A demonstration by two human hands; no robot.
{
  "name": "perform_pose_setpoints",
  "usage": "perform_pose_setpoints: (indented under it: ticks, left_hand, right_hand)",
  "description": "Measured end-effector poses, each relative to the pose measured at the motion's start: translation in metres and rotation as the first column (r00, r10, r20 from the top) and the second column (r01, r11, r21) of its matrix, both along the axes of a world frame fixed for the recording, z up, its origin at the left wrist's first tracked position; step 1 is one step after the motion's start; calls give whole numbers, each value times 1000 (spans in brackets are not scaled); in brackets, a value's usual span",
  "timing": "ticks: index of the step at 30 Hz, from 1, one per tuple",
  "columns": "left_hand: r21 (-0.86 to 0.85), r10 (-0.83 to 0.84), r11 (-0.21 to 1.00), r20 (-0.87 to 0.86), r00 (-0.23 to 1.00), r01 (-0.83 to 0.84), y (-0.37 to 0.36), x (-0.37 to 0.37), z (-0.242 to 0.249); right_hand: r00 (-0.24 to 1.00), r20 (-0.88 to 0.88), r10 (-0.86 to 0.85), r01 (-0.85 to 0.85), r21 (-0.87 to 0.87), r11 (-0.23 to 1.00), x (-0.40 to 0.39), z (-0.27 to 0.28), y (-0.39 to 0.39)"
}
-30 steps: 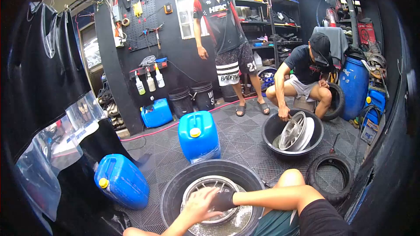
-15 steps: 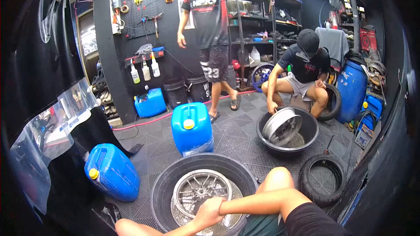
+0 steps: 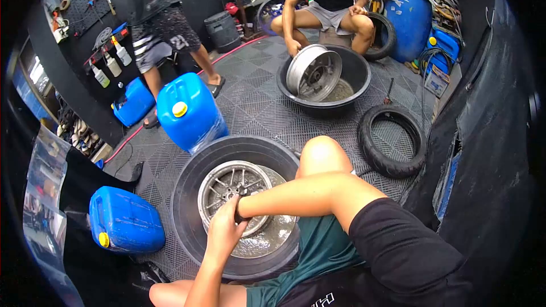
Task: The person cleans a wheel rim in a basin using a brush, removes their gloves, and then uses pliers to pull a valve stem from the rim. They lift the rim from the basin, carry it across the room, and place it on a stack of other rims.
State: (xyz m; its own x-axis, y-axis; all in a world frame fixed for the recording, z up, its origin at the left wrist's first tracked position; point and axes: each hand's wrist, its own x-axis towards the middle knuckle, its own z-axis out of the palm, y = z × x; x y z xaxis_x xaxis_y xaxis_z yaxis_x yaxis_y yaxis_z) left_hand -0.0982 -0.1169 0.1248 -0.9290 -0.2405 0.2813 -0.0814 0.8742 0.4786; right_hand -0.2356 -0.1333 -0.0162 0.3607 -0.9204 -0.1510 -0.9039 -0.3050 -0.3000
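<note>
A grey spoked wheel rim (image 3: 206, 193) leans in a large black tub (image 3: 185, 216) holding murky, wet liquid. Over the rim, my left hand (image 3: 223, 226) is closed against the end of my right arm. My right hand (image 3: 243, 204) meets it from the right, its fingers mostly hidden behind the left. Something dark shows where the two hands join; I cannot make out what it is. Both hands are above the near part of the rim, and contact with it cannot be told.
Blue jerrycans (image 3: 190, 111) stand beyond and left of the tub. Opposite, a seated person holds another wheel rim (image 3: 314, 74) in a second black tub (image 3: 364, 79). A tyre (image 3: 392, 142) lies on the right. Another person stands at upper left; a blue barrel (image 3: 406, 23) is behind.
My view has tilted down and turned right, so everything sits higher and further left. My joined hands have shifted over the rim's hub. The standing person has stepped left.
</note>
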Motion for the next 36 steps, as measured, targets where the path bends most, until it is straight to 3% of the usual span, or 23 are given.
perform_pose_setpoints:
  ticks: [10, 12, 19, 25, 28, 36]
  left_hand:
    - [48, 164, 986, -44, 986, -162, 0, -2, -1]
    - [-7, 174, 984, -108, 979, -176, 0, -3, 0]
    - [-77, 186, 975, -232, 955, -209, 2, -4, 5]
    - [-72, 90, 990, -322, 943, -119, -1, -8, 14]
    - [20, 133, 991, -299, 945, -133, 3, -9, 15]
    - [428, 322, 874, -152, 934, -232, 6, -8, 19]
  right_hand:
    - [999, -35, -19, 20, 22, 1000, -8, -3, -13]
    - [998, -51, -28, 29, 33, 999, -14, -3, -15]
    - [989, -132, -60, 68, 60, 996, -39, -7, -29]
    - [973, -201, -112, 117, 13, 993, -47, 15, -39]
    - [971, -107, -212, 219, 63, 974, -44, 24, -37]
    - [988, -64, -139, 144, 69, 987, -46, 11, -28]
